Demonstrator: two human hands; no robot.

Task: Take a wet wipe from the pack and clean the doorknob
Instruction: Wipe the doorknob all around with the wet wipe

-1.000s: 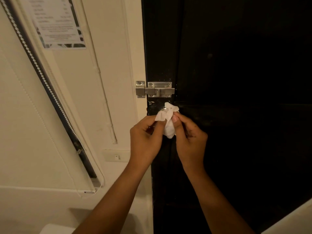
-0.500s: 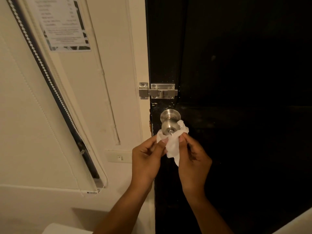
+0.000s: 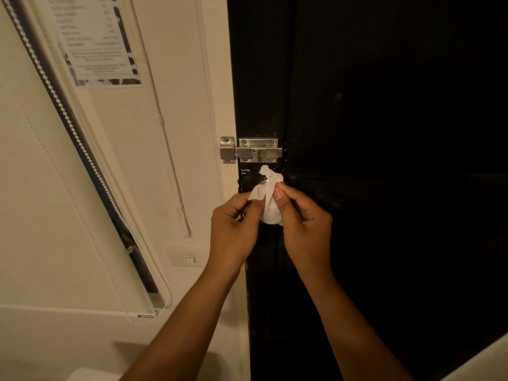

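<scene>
A white wet wipe [image 3: 268, 198] is wrapped over the doorknob on the dark door [image 3: 384, 133]. Only a sliver of the metal doorknob [image 3: 264, 182] shows through the wipe. My left hand [image 3: 233, 232] pinches the wipe's left side. My right hand [image 3: 305, 229] pinches its right side with thumb and fingers. Both hands hold the wipe stretched across the knob. The pack of wipes is not in view.
A silver slide bolt [image 3: 251, 150] sits just above the knob, bridging door and cream frame. A wall switch [image 3: 189, 258] is left of my left wrist. A printed notice [image 3: 96, 42] and a blind's bead chain [image 3: 68, 114] hang on the left wall.
Half a second ago the knob was bare with the wipe held below it. Both hands have moved up and the wipe now covers the knob again.
</scene>
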